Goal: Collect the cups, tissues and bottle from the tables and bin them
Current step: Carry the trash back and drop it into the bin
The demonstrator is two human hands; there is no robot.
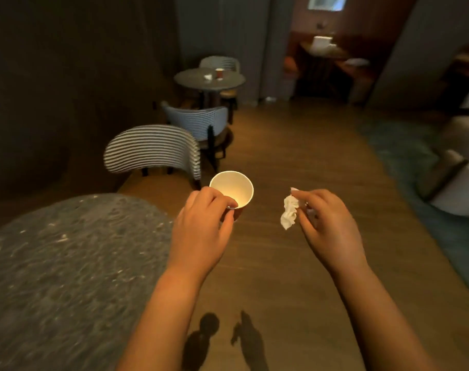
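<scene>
- We see a paper cup (232, 189) held upright in the left hand (204, 223), its open mouth facing the camera; the inside is white and looks empty.
- The left grip is closed on the cup: the thumb hooks over the near rim, the fingers (219, 200) curl around the near wall. The lower wall of the cup is hidden behind the hand.
- A crumpled white tissue (289, 213) hangs from the right hand (327, 223). The right grip is a narrow pinch on its upper end; part of the tissue is hidden behind the fingertips.
- Both forearms extend forward from the lower edge of the view, palms down, hands apart, over the wooden floor (295, 156). Their shadows fall on the floor below.
- To the left, the near round surface (67, 263) is grey and speckled, blurred and cut off by the frame edge.
- Beyond it stand two striped chairs (153, 148).
- Further back, a second round surface (209, 80) carries another cup (219, 73) and a small white tissue (208, 77) just beside it; both are too small to describe further.
- The far room is dim and blurred; we cannot make out the items there.
</scene>
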